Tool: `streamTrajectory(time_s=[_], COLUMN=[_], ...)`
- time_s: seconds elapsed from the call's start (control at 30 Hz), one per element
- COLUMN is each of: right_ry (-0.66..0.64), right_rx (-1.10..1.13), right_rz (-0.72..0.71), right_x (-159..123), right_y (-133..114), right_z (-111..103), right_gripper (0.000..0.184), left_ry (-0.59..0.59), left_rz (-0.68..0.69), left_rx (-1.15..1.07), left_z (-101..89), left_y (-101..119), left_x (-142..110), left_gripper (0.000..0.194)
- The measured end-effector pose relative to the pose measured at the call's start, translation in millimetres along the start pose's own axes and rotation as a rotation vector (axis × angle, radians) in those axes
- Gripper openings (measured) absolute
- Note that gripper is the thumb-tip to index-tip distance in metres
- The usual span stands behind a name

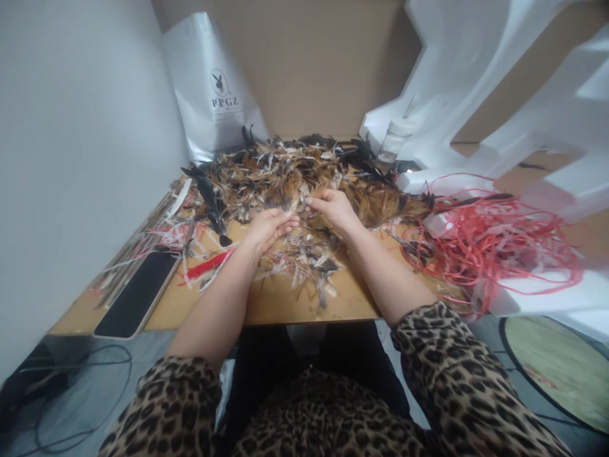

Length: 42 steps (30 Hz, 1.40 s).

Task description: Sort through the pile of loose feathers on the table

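A big heap of brown, black and white feathers [295, 168] covers the back of a wooden table [285, 304]. My left hand [269, 227] lies at the heap's front edge, fingers curled round a small bunch of feathers [288, 202]. My right hand [333, 206] is just to its right, thumb and fingers pinched on the same bunch. Loose feather scraps [309, 260] lie on the table under both wrists.
A tangle of red string [495, 244] lies at the right on white sheets. A dark phone [137, 292] rests at the table's left front. A silver bag [214, 89] and a small clear bottle [394, 139] stand at the back. Scissors [409, 244] lie near the string.
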State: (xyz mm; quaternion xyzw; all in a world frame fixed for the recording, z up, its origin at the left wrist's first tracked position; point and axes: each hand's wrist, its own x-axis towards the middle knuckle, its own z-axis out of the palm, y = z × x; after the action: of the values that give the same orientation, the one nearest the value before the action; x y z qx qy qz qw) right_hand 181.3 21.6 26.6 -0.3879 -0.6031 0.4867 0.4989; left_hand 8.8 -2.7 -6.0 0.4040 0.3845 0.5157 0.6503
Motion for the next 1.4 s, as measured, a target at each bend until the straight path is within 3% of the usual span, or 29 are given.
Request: streamTrajectory(time_s=[0.23, 0.47, 0.77, 0.93, 1.4], right_ry=[-0.021, -0.033, -0.089, -0.126, -0.06], right_rx=[0.141, 0.159, 0.253, 0.192, -0.124], right_rz=[0.087, 0.122, 0.14, 0.129, -0.033], right_x=[1, 2, 0, -5, -1], right_y=[1, 5, 9, 9, 18], right_z=[0, -1, 9, 17, 13], right_gripper=[0.023, 0.022, 0.027, 0.026, 0.027], left_ry=[0.077, -0.008, 0.036, 0.055, 0.033], left_rz=[0.0, -0.022, -0.015, -0.022, -0.056], left_rx=[-0.079, -0.032, -0.121, -0.134, -0.096], left_z=[-0.1, 2.3, 5.0, 6.3, 7.4], left_y=[0, 1, 3, 5, 3], left_x=[2, -2, 0, -2, -3], left_gripper=[0.003, 0.006, 0.006, 0.004, 0.003])
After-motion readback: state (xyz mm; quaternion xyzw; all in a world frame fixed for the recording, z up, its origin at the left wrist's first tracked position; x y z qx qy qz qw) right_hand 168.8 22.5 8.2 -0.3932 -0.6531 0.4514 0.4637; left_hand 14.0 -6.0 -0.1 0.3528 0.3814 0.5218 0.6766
